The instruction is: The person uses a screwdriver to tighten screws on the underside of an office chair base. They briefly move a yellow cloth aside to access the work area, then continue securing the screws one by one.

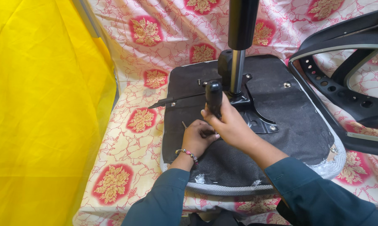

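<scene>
Two hands were on this job, both mine. My right hand (226,121) was wrapped tight around the black handle of a screwdriver (214,97), which stood upright near the middle of the upturned chair seat (289,125), its tip hidden behind my fingers. My left hand (197,137) sat at about 8 o'clock from the right one, touching it, fingers curled down on the seat's black underside; something thin stuck out past the knuckles, but I couldn't tell whether I was pinching it. Just at 1 o'clock from the handle was the metal mounting plate (256,119) with the chrome gas cylinder (237,75) rising straight up. A black lever (176,100) poked out toward 9 o'clock. Off at 3 o'clock lay the black chair frame (343,92). Everything rested on a floral sheet (139,121), with yellow cloth (42,104) way over at 9 o'clock.
</scene>
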